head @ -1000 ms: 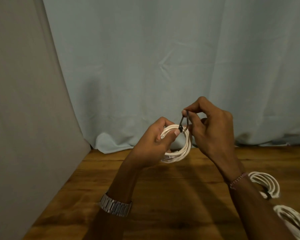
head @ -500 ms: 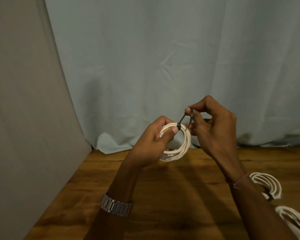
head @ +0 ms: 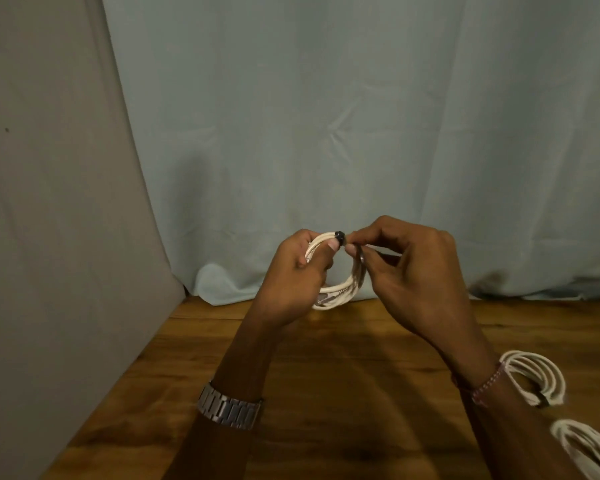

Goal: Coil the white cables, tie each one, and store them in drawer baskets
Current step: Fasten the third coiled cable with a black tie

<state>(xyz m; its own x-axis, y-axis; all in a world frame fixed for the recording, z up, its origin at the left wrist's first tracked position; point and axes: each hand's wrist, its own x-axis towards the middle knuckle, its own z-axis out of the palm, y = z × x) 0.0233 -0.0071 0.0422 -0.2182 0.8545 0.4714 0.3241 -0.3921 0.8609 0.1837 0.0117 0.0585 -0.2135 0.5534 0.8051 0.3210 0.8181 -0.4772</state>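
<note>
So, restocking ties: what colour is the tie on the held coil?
Black, on the white cable coil; the tie shows in the head view.

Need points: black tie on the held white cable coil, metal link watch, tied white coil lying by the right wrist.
black tie [head: 340, 235], head view, knot on top of the held white cable coil [head: 336, 295]
metal link watch [head: 229, 413], head view, band middle
tied white coil [head: 537, 377], head view, loops' middle strand

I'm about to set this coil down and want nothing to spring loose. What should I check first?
1. Left hand grips the white cable coil: ok.
2. Black tie sits tight on the coil: ok.
3. Right hand pinches the tie's tail: ok.
4. Tie locked: cannot tell.
5. Loops gathered, none straying: ok.
6. Bare wooden table below for setting down: ok.
7. Drawer baskets in reach: cannot tell, none in view.
</note>
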